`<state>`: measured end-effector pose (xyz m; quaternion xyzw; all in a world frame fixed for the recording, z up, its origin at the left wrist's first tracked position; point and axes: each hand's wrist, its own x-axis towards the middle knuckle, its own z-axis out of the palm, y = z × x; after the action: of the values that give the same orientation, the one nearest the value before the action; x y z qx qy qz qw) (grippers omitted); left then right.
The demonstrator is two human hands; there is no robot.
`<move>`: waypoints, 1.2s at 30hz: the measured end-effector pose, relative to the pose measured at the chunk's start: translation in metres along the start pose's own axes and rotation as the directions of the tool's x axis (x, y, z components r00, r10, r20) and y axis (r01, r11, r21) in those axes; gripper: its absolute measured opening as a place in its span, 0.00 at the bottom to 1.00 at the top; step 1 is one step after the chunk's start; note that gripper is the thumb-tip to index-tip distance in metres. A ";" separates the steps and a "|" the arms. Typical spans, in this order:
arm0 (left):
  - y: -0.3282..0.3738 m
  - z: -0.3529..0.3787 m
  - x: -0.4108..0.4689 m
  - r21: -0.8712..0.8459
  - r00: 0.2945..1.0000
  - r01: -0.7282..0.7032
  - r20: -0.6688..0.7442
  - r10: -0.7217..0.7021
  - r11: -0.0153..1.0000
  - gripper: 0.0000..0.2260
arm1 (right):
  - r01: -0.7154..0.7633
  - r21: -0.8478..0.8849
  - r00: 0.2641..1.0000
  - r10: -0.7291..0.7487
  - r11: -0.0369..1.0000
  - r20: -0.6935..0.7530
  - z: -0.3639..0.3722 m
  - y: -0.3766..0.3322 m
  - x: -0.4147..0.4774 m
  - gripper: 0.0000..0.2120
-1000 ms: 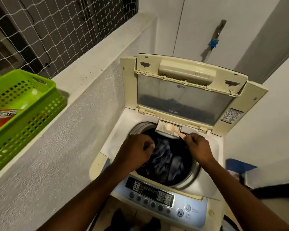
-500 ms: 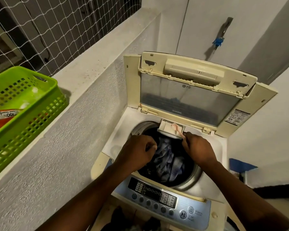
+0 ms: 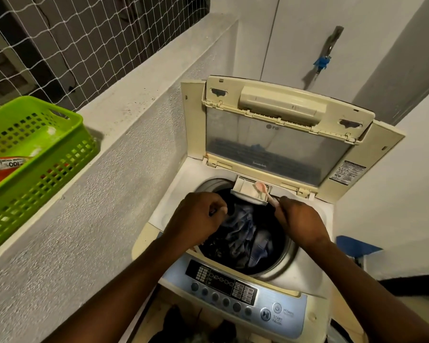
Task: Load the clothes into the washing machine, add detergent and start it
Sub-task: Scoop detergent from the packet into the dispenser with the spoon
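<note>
Two hands are held over the open washer (image 3: 315,266). A pink scoop (image 3: 263,190) is pinched in the right hand (image 3: 301,220), its bowl tipped over the pulled-out drawer (image 3: 249,193) at the back rim of the drum. Since a second ago, the scoop's bowl has been moved from the drawer's middle toward its right end, and the right hand has shifted slightly with it. The left hand (image 3: 198,219) is seen curled into a loose fist over the drum's left edge, much as before; whether anything is held in it cannot be told. Dark and blue clothes (image 3: 245,238) lie in the drum. The lid (image 3: 282,134) stands raised. A green basket (image 3: 35,167) sits on the ledge, well apart.
</note>
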<state>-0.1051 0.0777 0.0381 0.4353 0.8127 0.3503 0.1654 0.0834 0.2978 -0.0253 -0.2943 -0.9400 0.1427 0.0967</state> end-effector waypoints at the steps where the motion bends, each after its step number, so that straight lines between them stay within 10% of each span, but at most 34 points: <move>1: -0.002 -0.003 -0.001 0.006 1.000 0.009 -0.012 -0.009 1.000 0.06 | -0.072 0.101 0.997 0.072 0.992 -0.001 -0.002 0.001 -0.001 0.09; 6: -0.015 -0.029 -0.006 0.029 0.995 0.040 -0.092 -0.038 0.999 0.06 | -0.387 0.724 0.892 0.430 0.571 0.138 -0.018 -0.015 -0.015 0.15; 11: -0.013 -0.061 -0.020 0.067 0.984 0.043 -0.176 -0.031 0.997 0.06 | -0.401 0.884 0.876 0.382 0.240 0.294 -0.046 -0.055 -0.030 0.14; 27: -0.007 -0.257 -0.166 0.129 0.865 -0.025 -0.495 0.086 0.991 0.04 | -0.262 0.964 0.965 -0.006 0.044 0.263 -0.144 -0.279 -0.063 0.15; 36: -0.066 -0.336 -0.207 0.228 0.778 0.137 -0.627 0.038 0.964 0.05 | -0.297 0.948 0.938 -0.151 0.114 0.312 -0.148 -0.394 -0.059 0.12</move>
<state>-0.2198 -0.2610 0.2187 0.2905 0.8713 0.3605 -0.1630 -0.0367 -0.0148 0.2358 -0.1729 -0.5901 0.7822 0.1000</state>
